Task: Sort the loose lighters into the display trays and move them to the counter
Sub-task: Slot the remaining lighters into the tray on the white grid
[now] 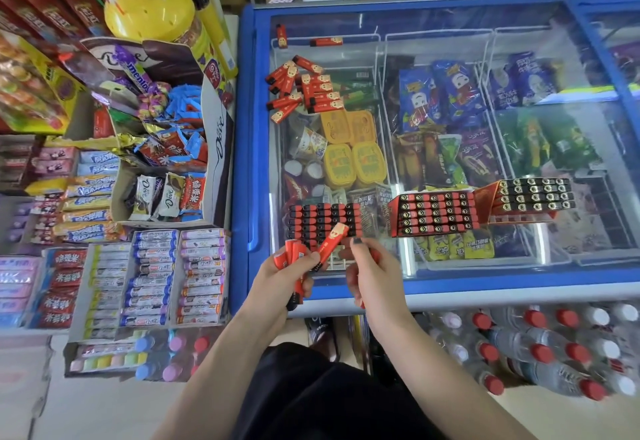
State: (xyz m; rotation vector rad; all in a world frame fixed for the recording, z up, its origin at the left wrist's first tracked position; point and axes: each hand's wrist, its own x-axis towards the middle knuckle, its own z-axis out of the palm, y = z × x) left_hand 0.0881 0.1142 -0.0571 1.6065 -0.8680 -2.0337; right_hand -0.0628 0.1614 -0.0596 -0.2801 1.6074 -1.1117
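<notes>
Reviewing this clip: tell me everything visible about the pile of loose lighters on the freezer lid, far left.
The pile of loose lighters is roughly a dozen slim red lighters with black ends and a gold cartoon figure printed on each, apparently plastic. They lie flat on the glass freezer lid above the left basket, some side by side, others crossed at angles and touching. Two more lie apart, farther back. Neither hand touches the pile.

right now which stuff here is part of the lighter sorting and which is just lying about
Job: left hand and right hand holding lighters; loose pile; three trays.
Lying about: freezer, ice creams, candy, bottles.
</notes>
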